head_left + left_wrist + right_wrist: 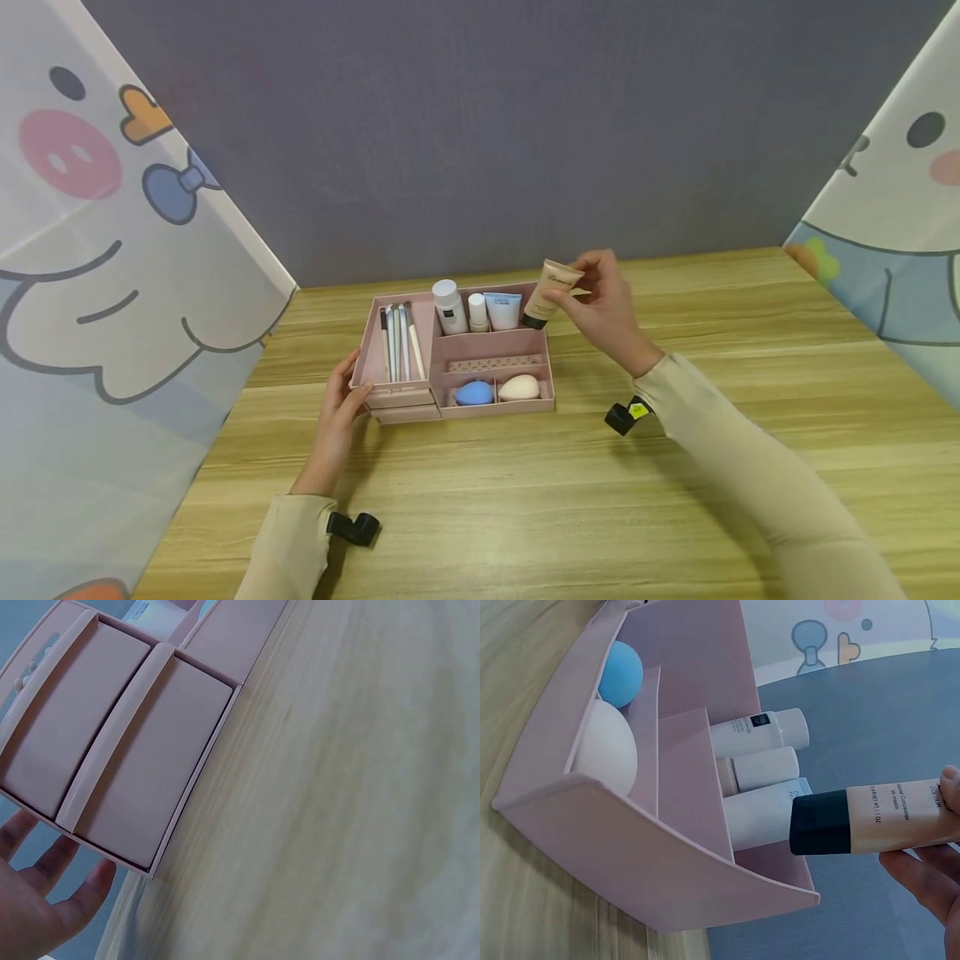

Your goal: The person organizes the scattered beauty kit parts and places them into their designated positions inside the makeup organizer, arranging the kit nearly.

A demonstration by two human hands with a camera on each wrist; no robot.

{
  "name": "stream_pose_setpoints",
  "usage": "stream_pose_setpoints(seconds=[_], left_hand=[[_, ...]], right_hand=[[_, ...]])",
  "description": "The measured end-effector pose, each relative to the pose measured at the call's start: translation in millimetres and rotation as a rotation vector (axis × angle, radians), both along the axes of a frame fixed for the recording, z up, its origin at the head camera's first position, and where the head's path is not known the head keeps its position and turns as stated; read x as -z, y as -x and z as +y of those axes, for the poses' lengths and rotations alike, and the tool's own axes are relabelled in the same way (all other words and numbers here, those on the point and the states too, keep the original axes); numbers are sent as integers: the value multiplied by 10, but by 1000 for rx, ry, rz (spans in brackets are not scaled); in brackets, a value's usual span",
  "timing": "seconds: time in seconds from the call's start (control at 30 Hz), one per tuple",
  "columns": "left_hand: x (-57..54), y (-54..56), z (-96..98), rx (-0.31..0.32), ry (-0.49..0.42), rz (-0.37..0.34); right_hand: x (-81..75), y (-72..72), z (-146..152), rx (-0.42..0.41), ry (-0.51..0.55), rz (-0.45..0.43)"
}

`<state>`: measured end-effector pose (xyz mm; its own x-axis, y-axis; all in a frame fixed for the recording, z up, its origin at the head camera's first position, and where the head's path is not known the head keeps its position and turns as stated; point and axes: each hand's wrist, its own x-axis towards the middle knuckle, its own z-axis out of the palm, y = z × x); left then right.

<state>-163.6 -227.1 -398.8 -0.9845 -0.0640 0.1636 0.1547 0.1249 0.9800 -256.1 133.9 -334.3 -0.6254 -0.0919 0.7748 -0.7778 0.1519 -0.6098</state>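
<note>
My right hand [603,308] pinches a beige concealer tube [551,292] with a black cap, cap end down, at the back right corner of a pink makeup organizer [491,343]. In the right wrist view, the tube's black cap [821,823] is beside a pale blue-and-white tube [765,817]. Along the same back row stand a white bottle [451,310] and a small white-capped bottle [477,312]. My left hand [339,412] holds the organizer's front left corner, thumb at the top edge; in the left wrist view its fingers [94,889] lie against the side.
Several makeup brushes [401,342] lie in the left top tray, above two drawers [154,750]. A blue sponge [474,392] and a cream sponge [519,387] sit in the front compartments. Beneath is a wooden table [480,508], with a grey panel [480,133] behind.
</note>
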Motion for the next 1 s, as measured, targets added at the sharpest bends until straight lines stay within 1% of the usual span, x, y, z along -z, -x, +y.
stream_pose_setpoints(seconds=[0.1, 0.2, 0.37, 0.5, 0.73, 1.0], left_hand=[[0, 0, 0, 3, 0, -1], [2, 2, -2, 1, -2, -4], [2, 2, -5, 1, 1, -3], [-5, -3, -2, 5, 2, 2], [-6, -3, 1, 5, 0, 3], [-6, 2, -2, 0, 3, -5]], right_hand=[[8, 24, -30, -13, -11, 2], [26, 57, -49, -27, -45, 14], [88, 114, -62, -63, -95, 41], [139, 151, -80, -88, -117, 41], [228, 190, -120, -92, -156, -1], [303, 227, -133, -81, -149, -44]])
